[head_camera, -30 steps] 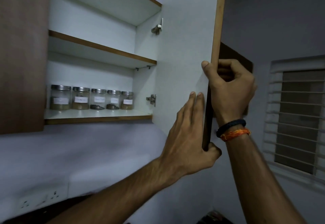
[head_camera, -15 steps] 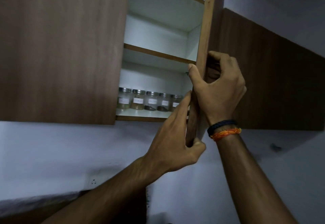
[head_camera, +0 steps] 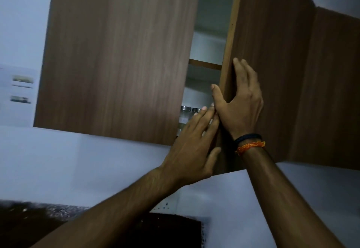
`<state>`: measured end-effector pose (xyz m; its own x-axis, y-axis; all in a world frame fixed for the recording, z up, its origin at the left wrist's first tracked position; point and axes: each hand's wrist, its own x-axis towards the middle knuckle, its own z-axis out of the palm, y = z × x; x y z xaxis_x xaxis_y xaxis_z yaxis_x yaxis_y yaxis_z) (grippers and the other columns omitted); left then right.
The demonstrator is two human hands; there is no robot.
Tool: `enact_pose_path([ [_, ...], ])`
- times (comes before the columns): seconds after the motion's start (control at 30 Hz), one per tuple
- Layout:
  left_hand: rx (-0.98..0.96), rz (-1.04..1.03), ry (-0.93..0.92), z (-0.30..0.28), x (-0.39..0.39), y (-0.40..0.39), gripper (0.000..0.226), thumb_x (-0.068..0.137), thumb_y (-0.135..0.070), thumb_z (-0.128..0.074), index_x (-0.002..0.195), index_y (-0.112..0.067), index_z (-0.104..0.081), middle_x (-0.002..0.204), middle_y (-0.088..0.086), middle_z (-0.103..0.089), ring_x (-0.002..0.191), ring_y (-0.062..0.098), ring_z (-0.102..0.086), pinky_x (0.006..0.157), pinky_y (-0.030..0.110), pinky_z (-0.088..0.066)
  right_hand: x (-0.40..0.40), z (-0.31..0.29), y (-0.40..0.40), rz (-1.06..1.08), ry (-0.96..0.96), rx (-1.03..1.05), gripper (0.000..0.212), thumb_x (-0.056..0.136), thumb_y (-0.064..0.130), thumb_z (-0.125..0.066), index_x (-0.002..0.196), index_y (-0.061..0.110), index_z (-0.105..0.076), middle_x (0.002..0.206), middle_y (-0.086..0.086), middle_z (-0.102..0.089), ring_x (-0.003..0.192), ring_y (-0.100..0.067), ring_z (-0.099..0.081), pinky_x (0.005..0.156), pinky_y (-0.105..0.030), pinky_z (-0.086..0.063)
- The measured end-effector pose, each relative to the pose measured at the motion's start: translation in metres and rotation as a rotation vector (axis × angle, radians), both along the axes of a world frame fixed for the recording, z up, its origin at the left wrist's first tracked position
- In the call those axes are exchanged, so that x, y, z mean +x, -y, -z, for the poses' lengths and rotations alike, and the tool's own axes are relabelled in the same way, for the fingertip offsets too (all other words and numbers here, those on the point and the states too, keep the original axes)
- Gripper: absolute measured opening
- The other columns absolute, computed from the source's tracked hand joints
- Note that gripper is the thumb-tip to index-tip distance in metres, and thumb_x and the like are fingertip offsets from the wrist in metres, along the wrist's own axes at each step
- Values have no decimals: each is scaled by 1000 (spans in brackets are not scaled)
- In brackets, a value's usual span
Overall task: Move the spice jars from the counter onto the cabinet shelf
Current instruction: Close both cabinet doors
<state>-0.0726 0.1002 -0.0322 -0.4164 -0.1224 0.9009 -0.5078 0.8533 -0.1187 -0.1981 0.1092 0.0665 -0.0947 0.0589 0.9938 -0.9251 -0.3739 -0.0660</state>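
The wall cabinet's right door [head_camera: 268,56] stands only a narrow gap open. Through the gap I see the lower shelf with two glass spice jars [head_camera: 185,117] with metal lids; the others are hidden behind the left door [head_camera: 116,58] and my hand. My right hand [head_camera: 239,103] lies flat on the door's wooden front, fingers straight, thumb hooked over its edge. My left hand [head_camera: 192,146] presses its straight fingers against the door's lower edge, just below the right hand.
A further closed cabinet door [head_camera: 331,91] continues to the right. Below is a pale wall with a socket [head_camera: 165,205] and a dark counter [head_camera: 58,226] at the bottom left. Pictures hang on the wall at far left [head_camera: 22,88].
The right door has swung from wide open to nearly closed. My right hand went from gripping the door edge to lying flat on its front. The jar row is now mostly hidden.
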Motion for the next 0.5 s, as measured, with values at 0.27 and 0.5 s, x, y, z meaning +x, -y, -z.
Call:
enact_pose_path([
  [0.27,-2,-217,98,-1,24,42,76,99,-40,-51,157,-3,-21,166,16,-13,155,29,-4,126,51,-9,21,2,51,88,-66,97,71,90,37,-63,154,24,-34,160,-10,-30,147,-29,-29,114,-58,-28],
  [0.5,34,-349,189,-6,36,72,80,100,-41,-51,158,-4,-12,167,15,-5,155,28,4,126,48,-3,29,3,82,179,-118,223,69,95,39,-54,156,26,-28,164,-8,-20,151,-28,-18,117,-60,-19],
])
